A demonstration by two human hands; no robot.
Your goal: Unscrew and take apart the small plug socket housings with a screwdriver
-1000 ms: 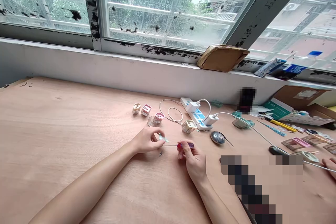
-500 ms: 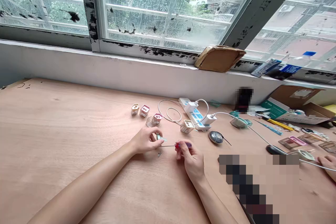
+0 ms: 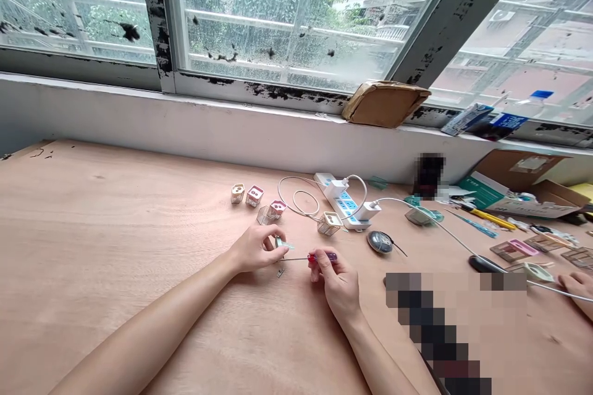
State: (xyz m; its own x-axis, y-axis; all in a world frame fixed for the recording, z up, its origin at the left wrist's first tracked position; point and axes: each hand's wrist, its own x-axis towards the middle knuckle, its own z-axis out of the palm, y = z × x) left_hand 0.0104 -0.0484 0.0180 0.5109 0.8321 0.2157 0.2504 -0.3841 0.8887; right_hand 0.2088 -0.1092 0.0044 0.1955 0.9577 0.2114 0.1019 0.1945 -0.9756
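My left hand (image 3: 259, 250) is closed on a small pale green plastic part (image 3: 281, 242), mostly covered by the fingers. In my right hand (image 3: 338, 278) is a screwdriver (image 3: 330, 257) with a red and purple handle. Its thin shaft points left and reaches my left fingertips; the tip is hidden there. Just below the shaft a tiny metal piece (image 3: 280, 272) lies on the wooden table (image 3: 194, 327). Beyond my hands stand small clear boxes with coloured tops: a yellowish one (image 3: 238, 192), a pink one (image 3: 254, 195), another pink one (image 3: 277, 208) and a cream one (image 3: 329, 222).
A white power strip (image 3: 345, 202) with plugs and looped cables lies behind my right hand. Right of it are a dark round object (image 3: 380, 242), a yellow cutter (image 3: 498, 220) and an open carton (image 3: 556, 197). Another person's hand (image 3: 577, 287) rests at the right edge.
The view has shifted very slightly. Both hands keep the same hold and position, with the screwdriver still against the left fingertips.
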